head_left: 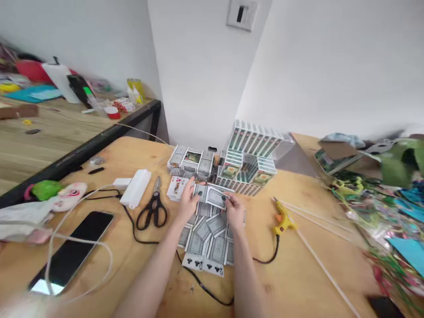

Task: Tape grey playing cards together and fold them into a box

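Both hands are over a structure of grey-backed playing cards (pixel 198 238) on the table. My left hand (pixel 188 198) pinches the left end of a joined pair of playing cards (pixel 217 197). At the other end, my right hand (pixel 234 207) has its fingers closed on the same cards. Two clubs cards (pixel 202 263) show face up at the structure's near edge. Just beyond my left hand lies a small stack of face-up cards (pixel 177 187). Behind stand a block built of cards (pixel 191 161) and stacked green-and-white card boxes (pixel 255 141).
Black scissors (pixel 153 211), a white power strip (pixel 136 189) and a phone (pixel 74 251) with a looping white cable lie left. A yellow glue gun (pixel 283 221), its black cord and long glue sticks (pixel 326 265) are on the right. Craft scraps (pixel 380 221) crowd the far right.
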Action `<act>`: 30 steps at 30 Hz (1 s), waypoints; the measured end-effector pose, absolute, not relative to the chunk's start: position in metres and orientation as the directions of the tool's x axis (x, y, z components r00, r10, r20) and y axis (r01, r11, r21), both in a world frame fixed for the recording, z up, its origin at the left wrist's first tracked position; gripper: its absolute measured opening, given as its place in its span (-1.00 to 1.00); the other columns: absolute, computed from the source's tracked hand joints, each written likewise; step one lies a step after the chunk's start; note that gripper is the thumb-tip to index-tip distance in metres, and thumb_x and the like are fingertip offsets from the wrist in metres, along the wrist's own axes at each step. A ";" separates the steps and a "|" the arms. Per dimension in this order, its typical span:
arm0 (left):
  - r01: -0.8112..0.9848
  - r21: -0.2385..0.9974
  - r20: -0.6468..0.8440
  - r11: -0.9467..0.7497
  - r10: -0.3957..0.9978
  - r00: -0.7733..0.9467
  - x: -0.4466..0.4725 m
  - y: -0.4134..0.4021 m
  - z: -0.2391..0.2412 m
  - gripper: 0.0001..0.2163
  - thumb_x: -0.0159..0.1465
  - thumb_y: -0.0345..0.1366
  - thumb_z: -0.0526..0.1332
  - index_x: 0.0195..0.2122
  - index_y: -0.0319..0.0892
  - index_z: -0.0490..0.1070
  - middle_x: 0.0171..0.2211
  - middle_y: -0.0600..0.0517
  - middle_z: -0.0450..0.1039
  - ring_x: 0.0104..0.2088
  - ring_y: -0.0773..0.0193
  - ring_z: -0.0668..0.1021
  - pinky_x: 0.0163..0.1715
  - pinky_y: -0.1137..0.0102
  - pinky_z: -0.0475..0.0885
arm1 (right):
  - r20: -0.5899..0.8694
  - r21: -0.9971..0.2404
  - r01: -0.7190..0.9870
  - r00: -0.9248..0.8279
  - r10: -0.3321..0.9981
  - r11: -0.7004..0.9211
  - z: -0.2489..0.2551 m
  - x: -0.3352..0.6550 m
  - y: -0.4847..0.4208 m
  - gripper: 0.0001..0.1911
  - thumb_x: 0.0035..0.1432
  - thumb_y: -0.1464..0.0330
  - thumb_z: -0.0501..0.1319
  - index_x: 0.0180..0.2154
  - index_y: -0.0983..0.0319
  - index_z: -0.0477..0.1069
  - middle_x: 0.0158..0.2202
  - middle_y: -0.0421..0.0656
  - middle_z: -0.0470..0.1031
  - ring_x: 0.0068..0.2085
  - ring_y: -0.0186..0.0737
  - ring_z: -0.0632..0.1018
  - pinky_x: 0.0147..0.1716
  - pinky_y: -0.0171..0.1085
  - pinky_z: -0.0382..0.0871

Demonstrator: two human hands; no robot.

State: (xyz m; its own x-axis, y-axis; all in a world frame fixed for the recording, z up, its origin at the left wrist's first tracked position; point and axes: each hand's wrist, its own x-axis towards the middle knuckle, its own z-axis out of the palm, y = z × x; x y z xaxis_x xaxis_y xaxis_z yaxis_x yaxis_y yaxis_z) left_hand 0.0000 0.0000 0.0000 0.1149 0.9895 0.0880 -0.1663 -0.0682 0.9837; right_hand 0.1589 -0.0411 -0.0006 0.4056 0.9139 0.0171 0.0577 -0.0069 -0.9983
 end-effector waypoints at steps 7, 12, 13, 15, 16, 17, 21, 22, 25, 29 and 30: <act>-0.053 0.987 0.156 -0.152 0.983 0.097 -0.003 0.005 -0.003 -0.52 0.09 -0.48 0.08 0.09 -0.20 0.24 -0.01 -0.08 0.41 -0.07 0.21 0.47 -0.01 0.25 0.33 | 0.031 -0.997 0.082 0.408 0.913 -0.003 -0.001 0.161 -0.042 -0.72 -0.06 0.29 0.13 -0.30 0.26 0.48 -0.48 -0.19 0.46 -0.61 -0.38 0.31 -0.64 -0.37 0.21; -0.060 0.984 0.173 -0.165 0.973 0.151 -0.002 0.003 0.002 -0.58 0.12 -0.46 0.07 0.04 -0.20 0.25 -0.14 -0.06 0.46 -0.13 0.24 0.49 -0.07 0.28 0.36 | -0.003 -0.999 0.041 0.388 0.922 -0.020 -0.008 0.160 -0.041 -0.69 -0.06 0.22 0.17 -0.30 0.26 0.48 -0.56 -0.23 0.43 -0.66 -0.37 0.29 -0.66 -0.35 0.18; -0.055 0.985 0.172 -0.165 0.972 0.162 -0.002 0.003 0.004 -0.60 0.12 -0.46 0.07 0.02 -0.20 0.25 -0.16 -0.05 0.46 -0.13 0.24 0.49 -0.08 0.29 0.36 | -0.006 -0.999 0.036 0.389 0.921 -0.022 -0.008 0.160 -0.041 -0.69 -0.06 0.21 0.17 -0.31 0.26 0.48 -0.55 -0.22 0.43 -0.65 -0.37 0.29 -0.66 -0.35 0.19; -0.034 0.986 0.168 -0.164 0.972 0.165 -0.002 0.002 0.007 -0.64 0.12 -0.46 0.06 -0.02 -0.19 0.25 -0.19 -0.03 0.45 -0.16 0.25 0.49 -0.11 0.31 0.37 | -0.012 -0.999 0.023 0.391 0.920 -0.023 -0.010 0.160 -0.040 -0.68 -0.06 0.20 0.18 -0.30 0.26 0.48 -0.53 -0.22 0.44 -0.65 -0.37 0.30 -0.66 -0.35 0.19; -0.019 0.987 0.161 -0.160 0.973 0.163 -0.002 0.002 0.008 -0.66 0.12 -0.46 0.07 -0.04 -0.19 0.26 -0.20 -0.02 0.44 -0.17 0.26 0.49 -0.13 0.32 0.37 | -0.016 -1.000 0.015 0.393 0.919 -0.023 -0.010 0.160 -0.040 -0.68 -0.06 0.20 0.18 -0.30 0.26 0.48 -0.53 -0.22 0.44 -0.65 -0.38 0.30 -0.66 -0.35 0.19; -0.003 0.989 0.149 -0.151 0.975 0.164 -0.003 0.002 0.008 -0.68 0.12 -0.46 0.07 -0.06 -0.18 0.26 -0.22 0.00 0.43 -0.20 0.27 0.49 -0.16 0.34 0.37 | -0.020 -1.000 0.007 0.393 0.919 -0.025 -0.011 0.160 -0.040 -0.68 -0.06 0.19 0.19 -0.30 0.26 0.48 -0.53 -0.23 0.44 -0.65 -0.38 0.30 -0.66 -0.35 0.19; 0.045 0.993 0.100 -0.111 0.975 0.199 -0.004 0.003 0.007 -0.75 0.14 -0.42 0.08 -0.12 -0.17 0.24 -0.31 0.05 0.39 -0.31 0.31 0.47 -0.27 0.40 0.36 | -0.026 -1.000 -0.006 0.380 0.924 -0.025 -0.012 0.160 -0.038 -0.67 -0.08 0.19 0.21 -0.30 0.26 0.48 -0.55 -0.24 0.43 -0.66 -0.37 0.30 -0.65 -0.34 0.20; 0.057 0.992 0.097 -0.111 0.974 0.207 -0.004 0.003 0.007 -0.75 0.14 -0.42 0.08 -0.13 -0.17 0.23 -0.32 0.06 0.38 -0.33 0.32 0.46 -0.29 0.41 0.36 | -0.025 -1.000 -0.006 0.373 0.927 -0.024 -0.011 0.159 -0.038 -0.67 -0.08 0.19 0.21 -0.30 0.26 0.48 -0.56 -0.24 0.43 -0.66 -0.37 0.30 -0.65 -0.34 0.20; 0.107 0.987 0.097 -0.123 0.970 0.222 -0.004 0.004 0.003 -0.76 0.14 -0.42 0.08 -0.14 -0.17 0.21 -0.34 0.07 0.35 -0.35 0.33 0.44 -0.31 0.42 0.35 | -0.035 -0.999 -0.012 0.337 0.941 -0.033 -0.010 0.158 -0.039 -0.65 -0.06 0.19 0.20 -0.26 0.27 0.48 -0.61 -0.26 0.41 -0.68 -0.36 0.31 -0.66 -0.33 0.19; 0.131 0.979 0.118 -0.154 0.962 0.245 -0.003 0.005 -0.002 -0.75 0.14 -0.43 0.08 -0.14 -0.16 0.20 -0.26 0.05 0.33 -0.29 0.31 0.43 -0.24 0.40 0.35 | -0.043 -0.999 -0.002 0.294 0.955 -0.045 -0.009 0.156 -0.040 -0.61 -0.04 0.21 0.18 -0.18 0.28 0.47 -0.64 -0.27 0.39 -0.69 -0.34 0.33 -0.67 -0.33 0.20; 0.133 0.977 0.131 -0.167 0.960 0.249 -0.004 0.005 -0.003 -0.75 0.13 -0.43 0.09 -0.14 -0.16 0.20 -0.24 0.04 0.32 -0.26 0.31 0.43 -0.22 0.39 0.34 | -0.044 -0.999 0.005 0.293 0.955 -0.048 -0.009 0.156 -0.040 -0.60 -0.04 0.21 0.18 -0.17 0.27 0.47 -0.62 -0.26 0.41 -0.69 -0.34 0.34 -0.66 -0.32 0.22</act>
